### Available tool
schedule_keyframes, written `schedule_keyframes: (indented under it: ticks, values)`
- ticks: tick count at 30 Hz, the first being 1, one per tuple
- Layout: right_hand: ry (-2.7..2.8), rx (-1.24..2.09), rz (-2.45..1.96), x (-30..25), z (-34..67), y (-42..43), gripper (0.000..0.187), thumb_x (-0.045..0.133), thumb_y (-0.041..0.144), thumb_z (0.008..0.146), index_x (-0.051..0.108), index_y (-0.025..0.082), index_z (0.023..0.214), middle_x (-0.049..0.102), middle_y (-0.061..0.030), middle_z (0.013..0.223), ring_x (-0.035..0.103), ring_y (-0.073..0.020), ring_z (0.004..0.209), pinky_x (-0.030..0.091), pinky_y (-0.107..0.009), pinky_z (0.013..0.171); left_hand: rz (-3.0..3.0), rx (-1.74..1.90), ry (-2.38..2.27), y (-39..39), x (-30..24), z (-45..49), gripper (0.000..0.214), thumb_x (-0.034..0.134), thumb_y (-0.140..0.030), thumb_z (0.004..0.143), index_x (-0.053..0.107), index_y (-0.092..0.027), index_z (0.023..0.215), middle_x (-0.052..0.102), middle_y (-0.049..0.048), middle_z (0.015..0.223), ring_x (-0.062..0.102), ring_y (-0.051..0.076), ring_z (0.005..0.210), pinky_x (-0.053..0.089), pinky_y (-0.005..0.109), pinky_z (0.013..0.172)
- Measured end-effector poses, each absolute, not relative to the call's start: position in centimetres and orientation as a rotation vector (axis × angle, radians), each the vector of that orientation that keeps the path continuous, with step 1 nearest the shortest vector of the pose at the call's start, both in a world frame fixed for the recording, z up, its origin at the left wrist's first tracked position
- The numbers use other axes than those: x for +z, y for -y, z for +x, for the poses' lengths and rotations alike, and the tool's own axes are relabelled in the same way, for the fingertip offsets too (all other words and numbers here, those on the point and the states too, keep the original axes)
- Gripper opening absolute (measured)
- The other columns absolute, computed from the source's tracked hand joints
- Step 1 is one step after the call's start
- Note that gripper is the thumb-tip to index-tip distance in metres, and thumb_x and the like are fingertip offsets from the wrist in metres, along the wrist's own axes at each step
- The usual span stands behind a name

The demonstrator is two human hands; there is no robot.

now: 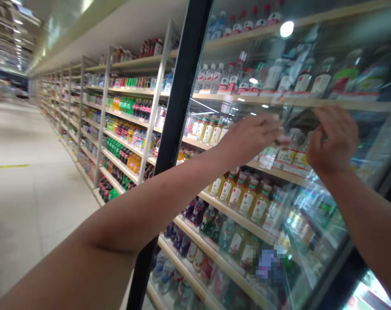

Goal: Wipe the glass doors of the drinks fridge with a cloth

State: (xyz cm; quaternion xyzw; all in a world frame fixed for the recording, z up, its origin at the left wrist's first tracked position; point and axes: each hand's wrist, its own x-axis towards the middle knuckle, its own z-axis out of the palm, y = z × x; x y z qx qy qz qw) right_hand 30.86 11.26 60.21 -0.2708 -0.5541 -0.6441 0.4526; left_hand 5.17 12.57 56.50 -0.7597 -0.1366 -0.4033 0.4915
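A glass cooler door with a black frame stands in front of me. My left hand reaches across to the middle of the pane, its fingers bent together. Something small and pinkish shows at its fingertips, too blurred to name. To its right, my right hand is raised close to the glass with curled fingers; what they hold, if anything, is hidden. Reflections in the pane blur the space between both hands. Behind the glass, bottles with yellow labels stand on a shelf near the fingers.
Amber drink bottles line a lower shelf, and red-capped bottles the top one. Leftward, a long row of drink shelves runs back beside a pale floor aisle with a yellow floor strip.
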Motion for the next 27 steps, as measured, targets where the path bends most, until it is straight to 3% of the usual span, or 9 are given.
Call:
schedule_keyframes:
  ticks: [3,6,10,14,19,22,27]
  values:
    - [1.374,-1.593,-0.684,60.2,30.9,-11.0,0.047,0.045,0.015,0.088,0.064,0.014,0.131,0.066,-0.0104,0.134,0.056,-0.0234,0.133,0.045,-0.045,0.114,-1.811,-1.173,0.457,-12.3,57.9,4.7,0.039,0.037,-0.017,0.105,0.059,-0.023,0.136,0.052,-0.0008,0.149,0.044,0.019,0.140,0.038,0.036,0.117]
    - [1.368,-1.605,-0.703,60.2,30.8,-10.9,0.047,0.045,0.015,0.088,0.064,0.014,0.130,0.066,-0.0102,0.134,0.057,-0.0241,0.132,0.046,-0.045,0.113,-1.891,-1.104,0.402,-12.1,57.3,5.0,0.035,0.040,-0.018,0.104,0.062,-0.023,0.132,0.053,-0.0024,0.149,0.042,0.021,0.141,0.039,0.037,0.116]
    - [1.373,-1.607,-0.684,60.2,30.9,-10.7,0.047,0.046,0.015,0.087,0.064,0.014,0.130,0.066,-0.0105,0.133,0.057,-0.0244,0.131,0.047,-0.045,0.112,-2.039,-0.841,0.150,-11.5,50.1,6.3,0.032,0.044,-0.023,0.105,0.067,-0.017,0.125,0.060,0.0048,0.140,0.050,0.020,0.135,0.044,0.034,0.112]
    - [1.385,-1.606,-0.665,60.2,31.0,-10.7,0.049,0.045,0.014,0.086,0.064,0.014,0.131,0.066,-0.0103,0.134,0.058,-0.0240,0.131,0.047,-0.045,0.113,-2.104,-0.606,-0.128,-10.8,43.4,6.2,0.035,0.040,-0.026,0.106,0.074,-0.021,0.111,0.067,0.0017,0.131,0.053,0.015,0.131,0.042,0.025,0.111]
    - [1.328,-1.620,-0.618,60.2,31.1,-10.7,0.049,0.044,0.016,0.085,0.067,0.018,0.128,0.069,-0.0085,0.129,0.062,-0.0233,0.127,0.051,-0.044,0.109,-1.847,-1.032,0.322,-10.4,49.8,3.1,0.036,0.036,-0.018,0.105,0.067,-0.016,0.125,0.062,0.0049,0.139,0.052,0.018,0.134,0.044,0.031,0.112]
    - [1.316,-1.614,-0.643,60.3,31.1,-10.8,0.049,0.043,0.016,0.084,0.067,0.018,0.127,0.070,-0.0088,0.127,0.062,-0.0239,0.126,0.052,-0.045,0.108,-1.712,-1.275,0.643,-10.3,53.8,2.6,0.037,0.038,-0.014,0.103,0.061,-0.017,0.132,0.054,0.0063,0.147,0.047,0.023,0.139,0.043,0.042,0.113]
    - [1.315,-1.618,-0.650,60.4,31.1,-11.1,0.047,0.044,0.018,0.085,0.068,0.016,0.125,0.070,-0.0093,0.127,0.063,-0.0232,0.125,0.051,-0.042,0.109,-1.911,-0.942,0.323,-9.9,55.3,4.6,0.036,0.036,-0.021,0.106,0.069,-0.021,0.119,0.063,0.0036,0.136,0.052,0.018,0.131,0.047,0.033,0.106]
